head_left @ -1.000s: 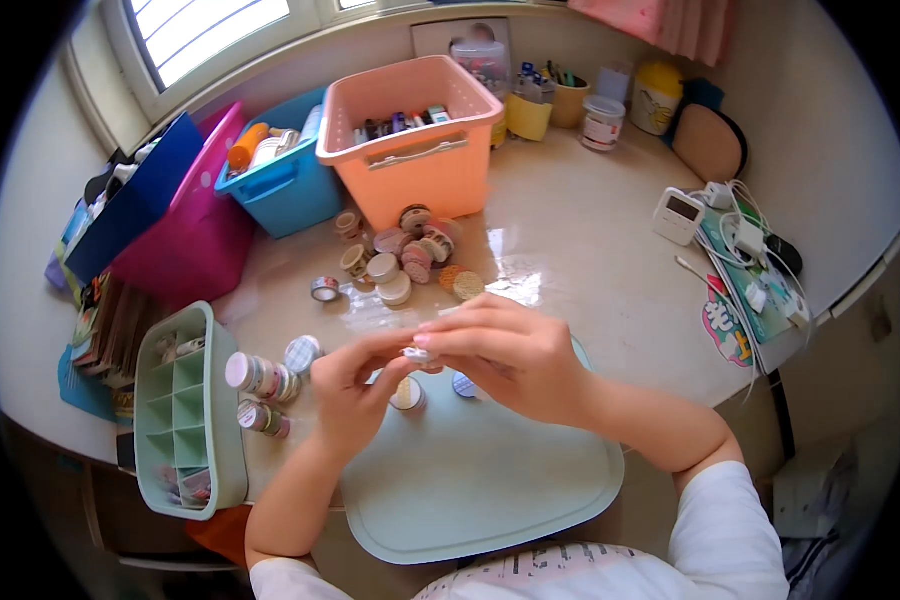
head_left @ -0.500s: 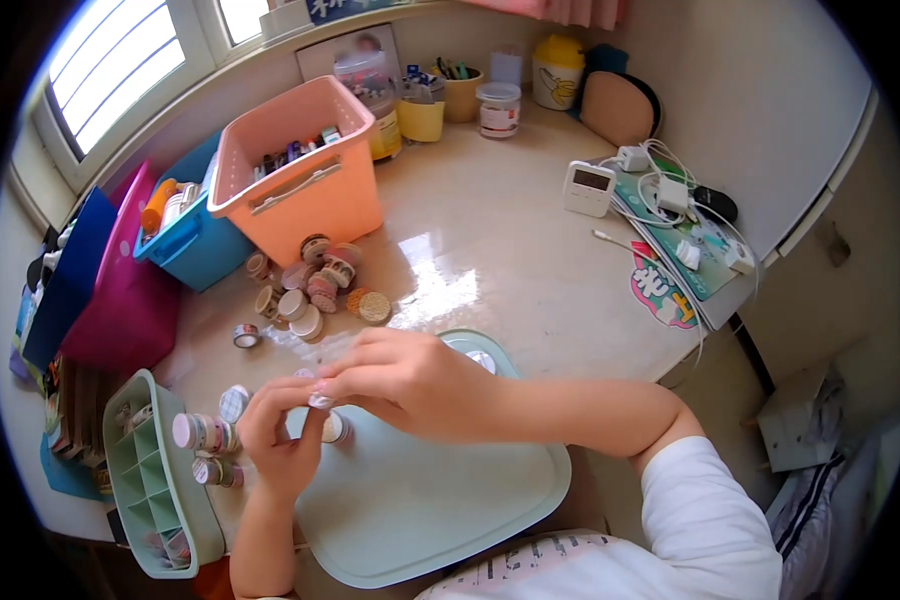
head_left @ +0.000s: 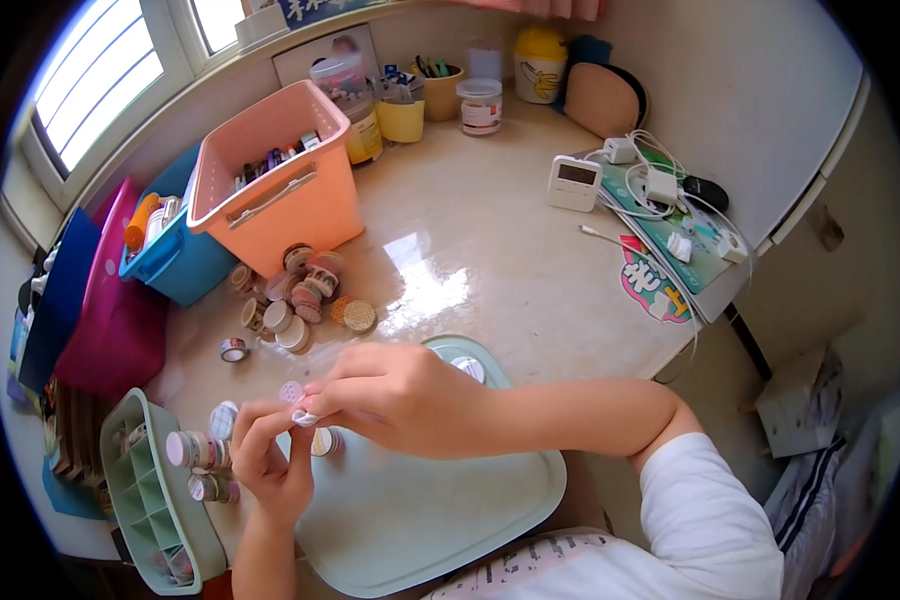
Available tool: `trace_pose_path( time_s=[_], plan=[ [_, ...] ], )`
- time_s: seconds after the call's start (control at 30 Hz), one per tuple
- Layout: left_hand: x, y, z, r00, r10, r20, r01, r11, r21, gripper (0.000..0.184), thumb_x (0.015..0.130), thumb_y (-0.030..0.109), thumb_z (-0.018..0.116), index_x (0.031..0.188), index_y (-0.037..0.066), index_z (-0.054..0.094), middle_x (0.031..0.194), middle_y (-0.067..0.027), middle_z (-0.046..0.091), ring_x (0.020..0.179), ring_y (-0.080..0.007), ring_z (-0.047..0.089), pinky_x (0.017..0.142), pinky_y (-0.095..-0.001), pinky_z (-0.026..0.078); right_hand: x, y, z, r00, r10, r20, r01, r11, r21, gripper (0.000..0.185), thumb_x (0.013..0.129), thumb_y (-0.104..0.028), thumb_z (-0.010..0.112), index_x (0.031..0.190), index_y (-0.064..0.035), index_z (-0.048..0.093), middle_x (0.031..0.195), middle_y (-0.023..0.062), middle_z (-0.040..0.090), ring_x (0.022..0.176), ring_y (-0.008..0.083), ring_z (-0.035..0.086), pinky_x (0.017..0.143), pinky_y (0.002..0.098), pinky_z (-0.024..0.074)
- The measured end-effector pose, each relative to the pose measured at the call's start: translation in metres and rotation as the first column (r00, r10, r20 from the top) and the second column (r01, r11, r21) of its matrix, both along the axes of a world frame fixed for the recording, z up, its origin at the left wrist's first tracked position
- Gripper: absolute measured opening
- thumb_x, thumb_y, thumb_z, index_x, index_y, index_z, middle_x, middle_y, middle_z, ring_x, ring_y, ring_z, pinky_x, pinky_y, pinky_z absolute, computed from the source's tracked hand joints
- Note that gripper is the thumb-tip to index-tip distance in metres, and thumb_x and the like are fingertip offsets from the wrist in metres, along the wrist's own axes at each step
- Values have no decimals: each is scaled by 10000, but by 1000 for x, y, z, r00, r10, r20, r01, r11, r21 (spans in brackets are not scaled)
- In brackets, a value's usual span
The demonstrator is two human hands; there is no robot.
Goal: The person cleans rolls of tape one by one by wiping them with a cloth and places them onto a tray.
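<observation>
My left hand (head_left: 273, 458) and my right hand (head_left: 405, 397) meet above the left part of a pale green lid (head_left: 430, 520). Between their fingertips is a small, crumpled white piece (head_left: 306, 418), too small to name; both hands pinch it. A tan patterned tape roll (head_left: 324, 441) sits on the lid just below my fingers. Behind the fingertips shows a pink dotted roll (head_left: 291, 391). Another white-topped roll (head_left: 468, 369) lies at the lid's far edge, partly behind my right hand. Left of my left hand stand stacked tape rolls (head_left: 198, 450).
A green divided box (head_left: 150, 500) stands at the left edge. Several tape rolls (head_left: 288, 325) are piled before an orange bin (head_left: 290, 220). Blue (head_left: 185, 262) and magenta (head_left: 110, 330) bins stand farther left. Chargers and cables (head_left: 660, 187) lie on booklets at the right.
The view has shifted slightly, so the bins and table sit a little farther left. Both hands are a little lower in view, still pinching the white piece, and the pink dotted roll shows more.
</observation>
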State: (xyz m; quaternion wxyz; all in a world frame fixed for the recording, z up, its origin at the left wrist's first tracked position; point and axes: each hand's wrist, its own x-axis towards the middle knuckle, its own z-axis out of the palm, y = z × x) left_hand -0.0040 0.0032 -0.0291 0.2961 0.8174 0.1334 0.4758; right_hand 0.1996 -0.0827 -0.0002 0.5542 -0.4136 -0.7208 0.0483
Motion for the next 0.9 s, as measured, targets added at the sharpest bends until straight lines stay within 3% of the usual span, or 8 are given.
trace_pose_path(
  time_s=[0.1, 0.17, 0.23, 0.43, 0.53, 0.7, 0.77, 0.9],
  plan=[
    [1, -2, 3, 997, 50, -64, -44, 994, 100, 242, 848, -97, 735, 1067, -30, 656, 1053, -98, 638, 861, -144, 620, 706, -233, 481, 3, 3, 3, 991, 33, -127, -32, 999, 13, 178, 806, -34, 801, 979, -47, 763, 965, 108, 754, 873, 237, 740, 740, 309, 595],
    [12, -15, 5, 978, 18, 209, 62, 926, -372, 309, 836, -90, 757, 1113, -32, 633, 1025, -83, 652, 879, -136, 630, 694, -233, 491, 5, 1, 8, 980, 72, -184, -80, 996, -32, 205, 794, -20, 816, 992, -54, 774, 980, 104, 764, 887, 224, 743, 743, 305, 595],
    [-2, -5, -9, 980, -117, 158, 174, 894, -414, 301, 845, -109, 750, 1111, -26, 637, 1040, -73, 670, 922, -129, 637, 709, -242, 507, 4, 3, 5, 974, 79, -211, -87, 996, -32, 228, 788, 4, 822, 1004, -52, 774, 1011, 94, 769, 901, 214, 745, 749, 309, 592],
    [2, 1, 3, 991, -35, 128, 54, 988, -143, 297, 799, -114, 773, 1065, 16, 749, 968, -75, 700, 800, -126, 615, 657, -235, 456, 7, 2, 8, 989, 94, -114, -108, 985, -131, 225, 786, 31, 814, 996, -36, 768, 1023, 121, 771, 899, 248, 748, 787, 329, 592],
    [5, 6, 11, 994, -1, 107, -13, 992, 125, 316, 790, -108, 768, 1072, 36, 765, 946, -76, 693, 761, -141, 609, 626, -236, 434, 2, 5, 7, 997, -28, 77, 21, 996, 84, 241, 774, 8, 813, 1000, -49, 752, 937, 105, 759, 800, 252, 724, 700, 319, 590],
    [0, 4, 20, 998, 55, -40, -38, 940, 338, 299, 823, -91, 749, 1096, 29, 756, 946, -78, 686, 786, -157, 650, 642, -265, 514, -1, 4, 5, 992, -11, 125, 1, 997, 81, 243, 774, 34, 806, 1002, -29, 751, 937, 112, 759, 814, 247, 727, 699, 311, 590],
    [6, -2, 17, 998, 11, 64, -11, 1000, -12, 338, 832, -68, 763, 1158, 8, 721, 998, -95, 681, 830, -163, 682, 693, -277, 572, 1, 5, 5, 995, 50, -84, -53, 998, -27, 255, 770, 48, 809, 1008, -31, 760, 951, 106, 764, 828, 232, 733, 711, 300, 592],
    [6, -4, 1, 966, -154, 206, 219, 914, -342, 429, 836, -64, 767, 1248, -7, 666, 1083, -124, 669, 828, -157, 695, 715, -289, 612, 0, 7, 1, 983, 97, -157, -97, 995, 3, 268, 760, 51, 816, 1009, -31, 763, 957, 100, 767, 852, 236, 740, 733, 299, 599]
  ],
)
